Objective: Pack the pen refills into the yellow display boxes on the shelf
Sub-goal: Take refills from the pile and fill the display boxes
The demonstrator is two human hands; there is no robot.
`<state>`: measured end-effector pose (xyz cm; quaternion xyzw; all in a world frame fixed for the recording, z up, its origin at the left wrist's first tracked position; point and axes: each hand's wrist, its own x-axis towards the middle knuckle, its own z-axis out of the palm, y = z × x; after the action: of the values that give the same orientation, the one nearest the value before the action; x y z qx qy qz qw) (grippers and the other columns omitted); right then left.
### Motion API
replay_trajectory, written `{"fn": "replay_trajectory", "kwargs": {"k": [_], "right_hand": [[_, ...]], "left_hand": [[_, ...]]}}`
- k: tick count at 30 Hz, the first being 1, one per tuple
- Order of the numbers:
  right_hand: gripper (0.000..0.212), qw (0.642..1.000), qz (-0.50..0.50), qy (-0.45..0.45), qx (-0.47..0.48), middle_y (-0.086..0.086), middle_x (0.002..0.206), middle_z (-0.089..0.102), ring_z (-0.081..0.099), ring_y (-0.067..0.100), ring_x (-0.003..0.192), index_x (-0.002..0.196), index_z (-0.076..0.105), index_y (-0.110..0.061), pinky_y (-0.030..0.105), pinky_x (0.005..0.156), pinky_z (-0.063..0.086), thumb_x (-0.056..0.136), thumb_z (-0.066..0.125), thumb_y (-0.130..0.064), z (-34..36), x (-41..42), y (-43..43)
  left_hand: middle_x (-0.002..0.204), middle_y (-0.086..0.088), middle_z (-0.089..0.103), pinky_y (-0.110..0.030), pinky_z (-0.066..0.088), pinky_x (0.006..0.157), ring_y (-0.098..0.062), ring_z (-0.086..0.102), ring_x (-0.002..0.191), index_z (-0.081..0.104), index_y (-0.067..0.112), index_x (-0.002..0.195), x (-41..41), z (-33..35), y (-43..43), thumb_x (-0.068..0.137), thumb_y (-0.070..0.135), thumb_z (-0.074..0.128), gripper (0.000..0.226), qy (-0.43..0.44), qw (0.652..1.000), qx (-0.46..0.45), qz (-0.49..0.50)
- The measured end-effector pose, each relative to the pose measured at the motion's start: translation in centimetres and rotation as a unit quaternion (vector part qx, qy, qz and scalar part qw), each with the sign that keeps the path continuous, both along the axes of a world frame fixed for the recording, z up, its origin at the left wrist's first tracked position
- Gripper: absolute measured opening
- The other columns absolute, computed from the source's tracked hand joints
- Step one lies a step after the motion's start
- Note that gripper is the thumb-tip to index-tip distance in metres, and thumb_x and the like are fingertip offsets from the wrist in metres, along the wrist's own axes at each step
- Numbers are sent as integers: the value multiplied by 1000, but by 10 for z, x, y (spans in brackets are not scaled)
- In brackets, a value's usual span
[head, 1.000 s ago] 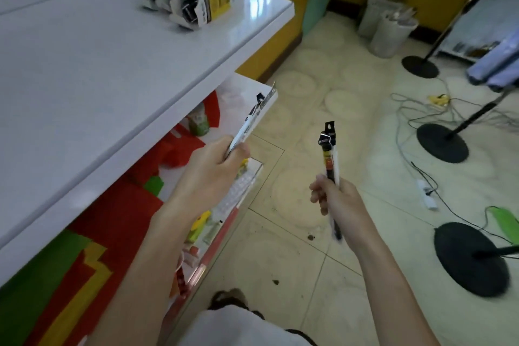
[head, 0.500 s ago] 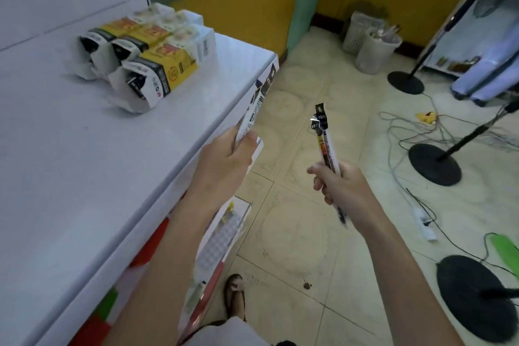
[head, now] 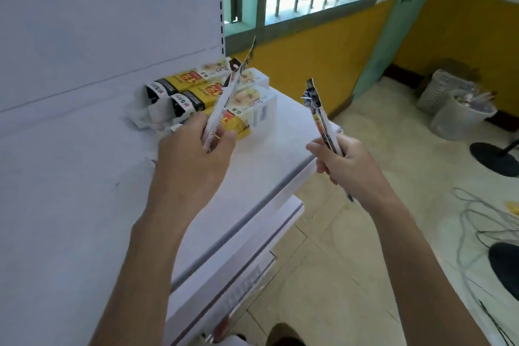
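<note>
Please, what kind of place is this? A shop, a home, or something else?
Probably a stationery-shop mock-up in a plain room. A white retail shelf carries yellow display boxes, while black stand bases and loose cables lie on the tiled floor.

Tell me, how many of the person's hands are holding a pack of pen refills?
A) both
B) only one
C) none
A: the left hand grips a white pack above the shelf, and the right hand grips a dark pack out past the shelf's edge.
</note>
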<state>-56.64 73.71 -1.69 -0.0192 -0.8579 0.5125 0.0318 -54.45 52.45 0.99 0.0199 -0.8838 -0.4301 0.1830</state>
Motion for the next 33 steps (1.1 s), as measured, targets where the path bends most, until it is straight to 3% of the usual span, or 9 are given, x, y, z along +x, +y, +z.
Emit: {"fn": "replay_trajectory", "kwargs": {"k": [4, 9, 14, 18, 23, 26, 29, 31, 33], "right_hand": [[7, 996, 86, 18, -9, -7, 64, 60, 49, 3, 53, 85, 65, -20, 33, 61, 39, 87, 60, -24, 10, -61, -13], [10, 966, 239, 80, 52, -13, 79, 63, 57, 1, 65, 91, 68, -21, 20, 54, 43, 82, 67, -24, 35, -129, -50], [24, 891, 424, 74, 142, 2, 82, 64, 61, 20, 68, 95, 65, -19, 25, 51, 44, 77, 72, -33, 47, -158, -70], [49, 823, 504, 122, 232, 9, 101, 59, 57, 24, 86, 102, 63, -7, 38, 75, 48, 70, 76, -42, 51, -162, -75], [46, 781, 539, 171, 267, -2, 103, 51, 53, 18, 87, 97, 64, -15, 35, 75, 46, 63, 79, -42, 48, -160, -71], [35, 785, 558, 158, 217, -7, 81, 49, 48, 11, 68, 84, 57, -20, 28, 55, 39, 63, 81, -36, 51, -161, -61], [42, 814, 572, 57, 85, 3, 84, 58, 54, 16, 69, 95, 58, -25, 29, 63, 46, 62, 84, -28, 60, -166, -52], [41, 794, 608, -18, -21, 10, 91, 64, 60, 14, 73, 94, 60, -27, 37, 74, 51, 62, 84, -20, 65, -171, -47], [33, 756, 645, -58, -92, -1, 77, 66, 62, 9, 65, 91, 64, -25, 27, 61, 50, 65, 83, -18, 69, -177, -39]], "left_hand": [[60, 2, 52, -33, 37, 53, -17, 51, 60, 48, 16, 69, -13, -5, -19, 86, 28, 55, 22, -6, 987, -70, 143], [67, 0, 61, -39, 53, 64, -26, 62, 68, 55, 19, 69, -17, -12, -27, 82, 39, 61, 24, -112, 956, -31, 270], [81, 6, 63, -34, 45, 69, -18, 59, 78, 62, 25, 88, -20, -14, 3, 69, 56, 71, 38, -189, 939, -13, 285], [106, 11, 61, -36, 46, 86, -14, 58, 99, 56, 34, 118, -16, -21, 15, 53, 57, 68, 70, -180, 936, -37, 300], [94, 9, 64, -25, 42, 67, -14, 58, 84, 58, 31, 109, -14, -20, 39, 59, 48, 69, 54, -149, 928, -46, 339], [68, 14, 58, -13, 32, 50, -3, 53, 60, 54, 28, 90, -10, -11, 53, 70, 28, 79, 32, -107, 918, -53, 378], [54, 18, 50, -14, 28, 45, -1, 48, 49, 54, 27, 88, -6, 18, 71, 74, 20, 76, 27, 8, 890, -126, 437], [54, 25, 51, -13, 32, 44, 2, 49, 52, 56, 28, 92, -8, 43, 84, 75, 15, 74, 28, 90, 875, -178, 441], [52, 27, 48, -9, 39, 49, 3, 51, 57, 54, 37, 97, -12, 60, 93, 75, 14, 75, 38, 117, 875, -223, 413]]}}
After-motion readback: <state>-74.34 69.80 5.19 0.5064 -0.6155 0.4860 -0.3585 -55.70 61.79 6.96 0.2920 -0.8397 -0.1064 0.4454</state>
